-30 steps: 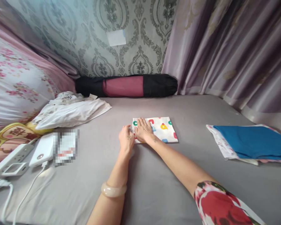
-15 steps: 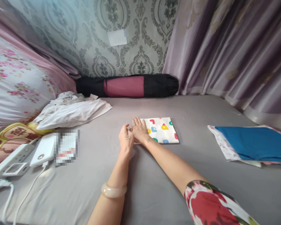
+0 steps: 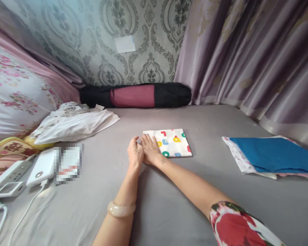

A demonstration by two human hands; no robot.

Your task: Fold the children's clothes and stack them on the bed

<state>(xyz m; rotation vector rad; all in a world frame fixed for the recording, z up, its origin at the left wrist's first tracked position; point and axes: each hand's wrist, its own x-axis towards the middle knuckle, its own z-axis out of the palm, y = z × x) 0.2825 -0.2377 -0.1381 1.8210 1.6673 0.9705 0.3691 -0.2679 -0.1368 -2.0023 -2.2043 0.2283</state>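
A folded white cloth (image 3: 176, 141) printed with colourful letters lies flat on the grey bedsheet, in the middle of the view. My right hand (image 3: 150, 149) rests palm down on its left part, fingers stretched out and slightly spread. Close against it, at the cloth's left edge, my left hand (image 3: 136, 151) stands on its side with the thumb up and the fingers curled. Those curled fingers are mostly hidden, so I cannot see what they hold, if anything. A pale bangle (image 3: 121, 208) circles my left forearm.
Folded garments with a blue one (image 3: 274, 155) on top lie at right. A long black and maroon bag (image 3: 133, 96) lies along the wall. At left are a crumpled white garment (image 3: 77, 124), a power bank (image 3: 42, 167), a power strip (image 3: 11, 174) and cables.
My right hand has slid slightly toward me on the cloth, uncovering its far left corner. My left hand stays beside it. The whole view has shifted a little.
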